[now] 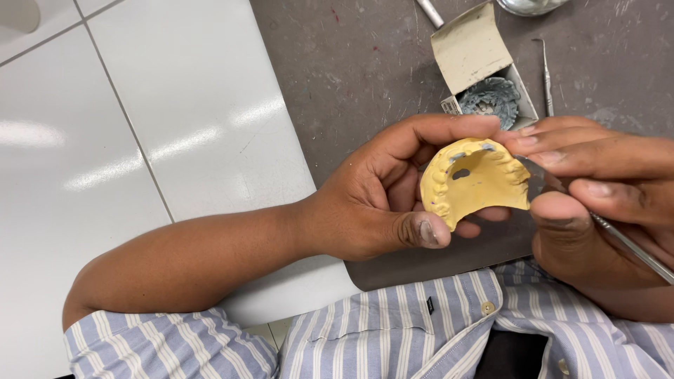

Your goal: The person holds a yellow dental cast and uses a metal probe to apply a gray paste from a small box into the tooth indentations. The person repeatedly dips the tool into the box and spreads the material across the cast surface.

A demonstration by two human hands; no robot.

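Note:
My left hand grips a yellow plaster dental cast, a horseshoe arch of teeth with grey patches near its top edge. Thumb and fingers clamp its left side. My right hand touches the cast's right side and holds a thin metal dental instrument, whose flat tip lies against the cast and whose handle runs down to the right. Both hands hover over the near edge of a dark grey work mat.
A small open cardboard box with a grey dental impression inside sits on the mat behind the hands. A metal probe lies to its right. White floor tiles fill the left. My striped shirt is at the bottom.

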